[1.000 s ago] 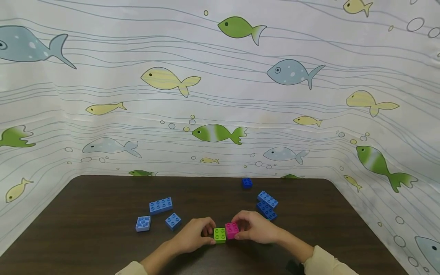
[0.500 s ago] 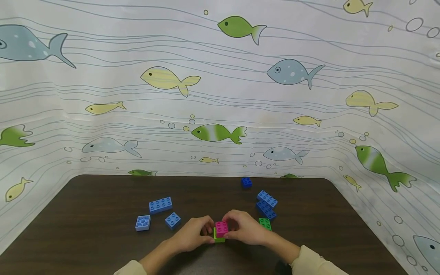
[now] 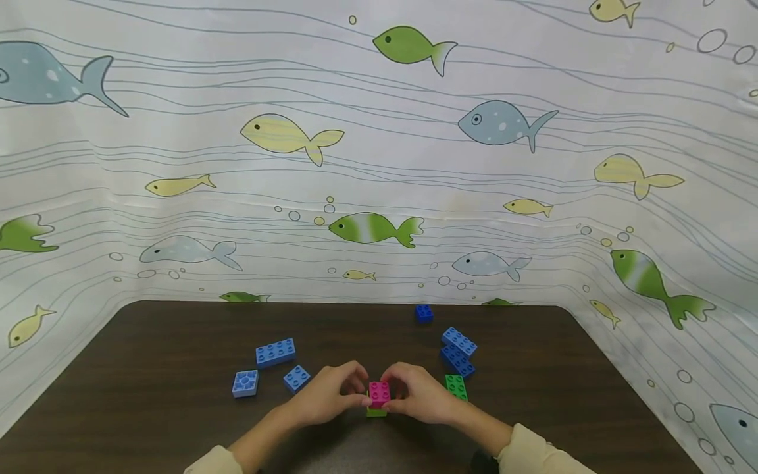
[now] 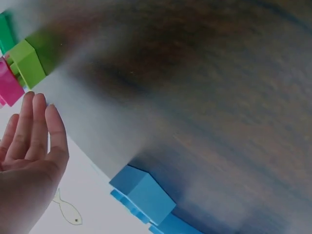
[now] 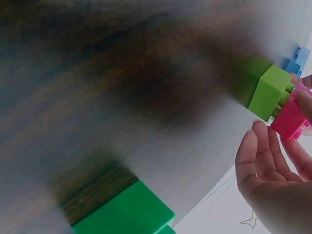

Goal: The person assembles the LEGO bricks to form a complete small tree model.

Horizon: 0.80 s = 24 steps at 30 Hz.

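A pink building brick (image 3: pixel 379 393) sits over a lime green building brick (image 3: pixel 376 413) in the head view. In the right wrist view, the lime brick's studs (image 5: pixel 283 97) show in a gap between the two, so they are not pressed fully together. My right hand (image 3: pixel 417 394) pinches the pink brick from the right, thumb in front and index finger behind. My left hand (image 3: pixel 328 395) holds the pink brick from the left, with its thumb on the near left side. In the left wrist view, the other left fingers (image 4: pixel 39 126) extend beside the bricks; the thumb is hidden there.
Left of the hands lie several light blue bricks, among them a long one (image 3: pixel 275 353), an upturned one (image 3: pixel 245 383) and a small one (image 3: pixel 297 378). A green brick (image 3: pixel 456 387), two overlapping long blue bricks (image 3: pixel 458 352) and a dark blue brick (image 3: pixel 424 313) lie to the right.
The pink brick moved left from beside the lime brick to over it, carried by my right hand. My left hand shifted slightly up, from the lime brick to the pink one.
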Tool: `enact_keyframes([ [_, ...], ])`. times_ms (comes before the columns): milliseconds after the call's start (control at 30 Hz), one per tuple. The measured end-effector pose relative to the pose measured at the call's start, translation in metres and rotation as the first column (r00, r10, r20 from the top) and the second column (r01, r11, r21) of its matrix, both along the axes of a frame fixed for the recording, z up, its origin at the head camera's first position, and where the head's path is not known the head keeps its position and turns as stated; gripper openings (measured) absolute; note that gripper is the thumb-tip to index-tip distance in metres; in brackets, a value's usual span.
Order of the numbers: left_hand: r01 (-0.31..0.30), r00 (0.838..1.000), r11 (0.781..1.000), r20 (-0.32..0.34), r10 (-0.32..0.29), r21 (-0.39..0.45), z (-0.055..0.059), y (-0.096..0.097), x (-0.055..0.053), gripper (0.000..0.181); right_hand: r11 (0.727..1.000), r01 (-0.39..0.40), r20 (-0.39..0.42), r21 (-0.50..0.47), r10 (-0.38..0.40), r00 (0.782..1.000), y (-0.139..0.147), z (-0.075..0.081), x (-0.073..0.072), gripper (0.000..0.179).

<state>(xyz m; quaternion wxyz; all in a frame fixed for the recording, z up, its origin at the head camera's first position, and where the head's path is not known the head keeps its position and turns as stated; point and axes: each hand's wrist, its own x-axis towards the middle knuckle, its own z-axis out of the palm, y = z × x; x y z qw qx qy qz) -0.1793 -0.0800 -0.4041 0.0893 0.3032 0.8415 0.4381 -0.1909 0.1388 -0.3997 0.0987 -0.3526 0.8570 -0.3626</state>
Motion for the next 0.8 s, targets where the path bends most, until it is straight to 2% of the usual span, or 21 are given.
enact_keyframes([
  [367, -0.002, 1.0, 1.0, -0.026, 0.002, -0.001, -0.0032, 0.0069, 0.0037, 0.027, 1.0, 0.0, -0.003, 0.008, 0.0, 1.0, -0.0011, 0.0007, 0.0002, 0.027],
  [567, -0.002, 1.0, 1.0, -0.024, 0.002, 0.006, -0.0043, 0.0085, 0.0046, 0.026, 1.0, -0.019, 0.027, -0.013, 0.019, 0.999, 0.0037, 0.0027, -0.001, 0.029],
  [800, 0.0, 0.999, 1.0, -0.041, 0.0, 0.008, -0.0048, 0.0088, 0.0039, 0.025, 0.999, -0.033, 0.061, -0.024, 0.034, 0.998, 0.0073, 0.0074, -0.0016, 0.02],
])
